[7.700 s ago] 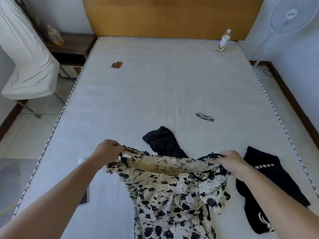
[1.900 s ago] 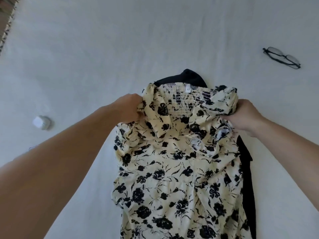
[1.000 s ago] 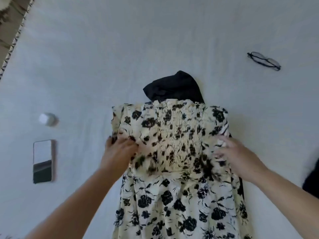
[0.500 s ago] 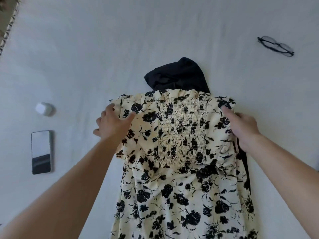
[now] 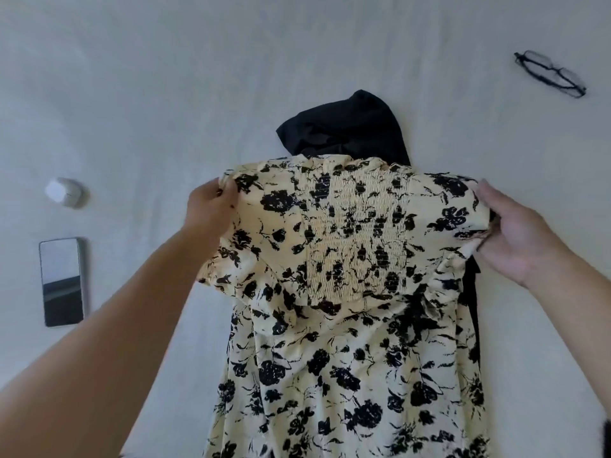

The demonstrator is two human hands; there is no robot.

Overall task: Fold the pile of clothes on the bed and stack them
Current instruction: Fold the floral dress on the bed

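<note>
Left hand (image 5: 210,211): grips the floral dress (image 5: 350,292) at its left edge.
Right hand (image 5: 519,233): fingers curled on the right edge.
Black garment (image 5: 347,127): under the dress, beyond both hands.

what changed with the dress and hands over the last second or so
Both hands left the smocked top panel, where they were pressing a second ago, and went out to its side edges: the left hand and right hand now grip the floral dress there. The black garment still lies under it; glasses and phone unmoved.
</note>
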